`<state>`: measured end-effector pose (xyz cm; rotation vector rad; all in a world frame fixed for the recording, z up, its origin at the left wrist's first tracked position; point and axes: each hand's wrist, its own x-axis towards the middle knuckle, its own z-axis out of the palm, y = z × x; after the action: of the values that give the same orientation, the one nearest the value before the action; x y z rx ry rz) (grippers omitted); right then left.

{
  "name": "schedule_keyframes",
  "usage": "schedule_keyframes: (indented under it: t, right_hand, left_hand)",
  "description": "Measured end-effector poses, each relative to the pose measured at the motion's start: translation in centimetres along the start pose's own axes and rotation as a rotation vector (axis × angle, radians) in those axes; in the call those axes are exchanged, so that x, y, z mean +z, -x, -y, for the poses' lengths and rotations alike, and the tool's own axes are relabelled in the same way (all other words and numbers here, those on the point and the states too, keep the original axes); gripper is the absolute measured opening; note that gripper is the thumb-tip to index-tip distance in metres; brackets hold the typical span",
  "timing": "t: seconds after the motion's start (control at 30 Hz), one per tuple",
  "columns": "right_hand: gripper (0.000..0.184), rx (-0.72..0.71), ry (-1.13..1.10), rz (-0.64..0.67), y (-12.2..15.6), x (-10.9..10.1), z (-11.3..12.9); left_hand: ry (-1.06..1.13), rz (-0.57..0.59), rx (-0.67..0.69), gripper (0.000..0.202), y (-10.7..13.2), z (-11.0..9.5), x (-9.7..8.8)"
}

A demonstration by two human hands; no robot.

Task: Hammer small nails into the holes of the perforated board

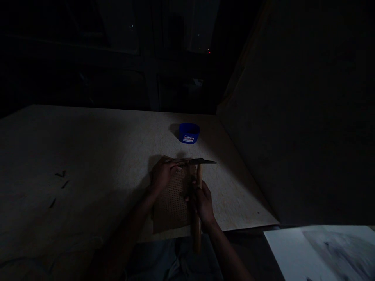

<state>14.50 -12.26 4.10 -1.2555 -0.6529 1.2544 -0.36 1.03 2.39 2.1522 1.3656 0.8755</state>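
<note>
My right hand (203, 199) is wrapped round the wooden handle of a hammer (197, 234). The hammer's dark, narrow head points left and right above the far edge of a brown board (166, 222), which has rows of small holes or marks. At that far edge rests my left hand (164, 175), its fingers drawn together close to the left end of the hammer head. Whatever those fingers hold is too dark and small to make out. The board lies flat on the pale table, near its front edge.
A blue plastic tub (189, 134) with a white label stands beyond the board. Several small dark pieces (65, 184) lie on the table (117, 136) at left. A tall dark panel (307, 117) rises on the right, with a white sheet (293, 253) below it. Lighting is dim.
</note>
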Motion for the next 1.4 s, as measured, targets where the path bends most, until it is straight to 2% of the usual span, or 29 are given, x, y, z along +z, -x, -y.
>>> schedule_keyframes:
  t: [0.23,0.6,1.03,1.27,1.4]
  right_hand:
    - [0.037,-0.005,-0.026,0.01,-0.1,-0.3,-0.2]
    - [0.037,-0.006,-0.076,-0.008,-0.5,-0.7,-1.0]
    - [0.033,-0.026,-0.09,-0.01,-0.3,-0.6,-1.0]
    - [0.033,-0.058,-0.099,-0.005,-0.5,-0.8,-1.3]
    - [0.031,-0.056,-0.136,0.011,-0.6,-1.0,-1.6]
  left_hand:
    - [0.157,0.047,-0.037,0.013,-0.3,1.3,0.1]
    - [0.027,-0.023,0.085,0.016,0.3,1.7,0.5]
    - [0.118,-0.026,0.064,0.013,0.0,2.3,0.8]
    - [0.148,-0.036,0.067,0.009,0.1,2.2,0.4]
    - [0.167,-0.05,0.115,0.009,0.5,1.7,-0.3]
